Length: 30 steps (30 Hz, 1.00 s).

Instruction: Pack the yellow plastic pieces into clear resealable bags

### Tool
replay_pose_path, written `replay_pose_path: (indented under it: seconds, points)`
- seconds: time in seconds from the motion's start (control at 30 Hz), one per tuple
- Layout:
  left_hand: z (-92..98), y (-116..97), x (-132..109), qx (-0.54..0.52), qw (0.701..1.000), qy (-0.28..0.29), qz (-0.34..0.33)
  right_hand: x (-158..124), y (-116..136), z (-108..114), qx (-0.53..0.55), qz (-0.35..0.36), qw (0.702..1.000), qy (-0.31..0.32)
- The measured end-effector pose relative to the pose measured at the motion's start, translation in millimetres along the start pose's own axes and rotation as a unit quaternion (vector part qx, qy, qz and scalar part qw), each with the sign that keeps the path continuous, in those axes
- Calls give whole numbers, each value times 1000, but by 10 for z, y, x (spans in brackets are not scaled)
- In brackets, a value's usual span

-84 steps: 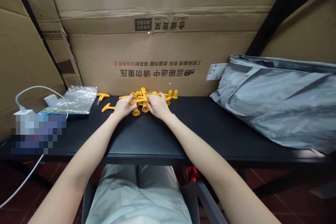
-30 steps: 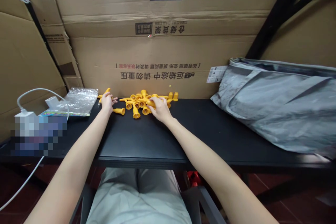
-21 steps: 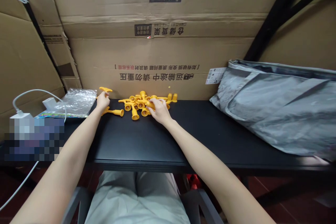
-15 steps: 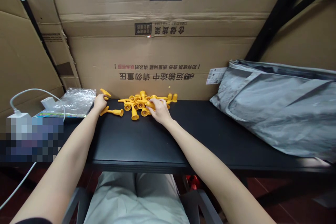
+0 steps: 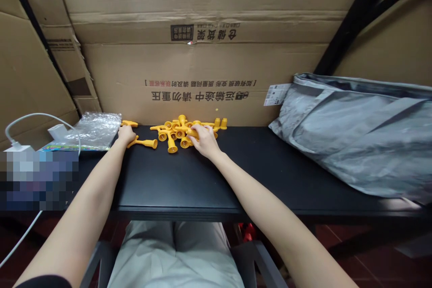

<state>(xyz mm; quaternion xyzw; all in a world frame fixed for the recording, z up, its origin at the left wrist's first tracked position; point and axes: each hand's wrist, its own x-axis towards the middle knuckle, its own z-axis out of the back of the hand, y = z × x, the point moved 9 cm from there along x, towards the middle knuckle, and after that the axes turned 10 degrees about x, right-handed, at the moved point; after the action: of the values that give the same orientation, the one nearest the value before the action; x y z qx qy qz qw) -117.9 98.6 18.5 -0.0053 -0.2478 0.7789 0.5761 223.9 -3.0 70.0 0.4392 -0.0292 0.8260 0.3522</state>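
Observation:
My left hand (image 5: 126, 134) is at the back left of the black table, fingers mostly hidden behind it, closed around a yellow plastic piece (image 5: 130, 123) whose end shows past the fingers. Just right of that hand lies another yellow piece with a flared, trumpet-like end (image 5: 149, 143). My right hand (image 5: 205, 141) is closed on a yellow plastic piece (image 5: 193, 133) at the right side of a heap of several such pieces (image 5: 172, 144). Two short yellow pieces stand upright (image 5: 220, 123) behind my right hand.
A clear plastic-wrapped packet (image 5: 94, 128) lies to the left, beside a white charger (image 5: 20, 150) with a cable. A large grey bag (image 5: 351, 139) rests on the right of the black table (image 5: 175, 184). Printed cardboard (image 5: 202, 63) stands along the back edge.
The yellow piece at my left hand has gone from tilted up to lying nearly level, lower behind the fingers. My right hand stays in place at the heap. The view has shifted slightly.

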Motion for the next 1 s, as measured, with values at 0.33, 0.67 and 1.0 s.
replay_pose_path:
  seconds: [0.33, 0.67, 1.0]
  points:
    - [-11, -84, -26, 165, 986, 17, 6, 5, 14, 55, 8, -7, 1000, -24]
    - [216, -545, -357, 105, 994, -30, -31, -117, -1118, 747, 186, -260, 881, -349]
    - [224, -793, -736, 123, 990, 10, -68, -813, -2326, 862, 145, -473, 784, -373]
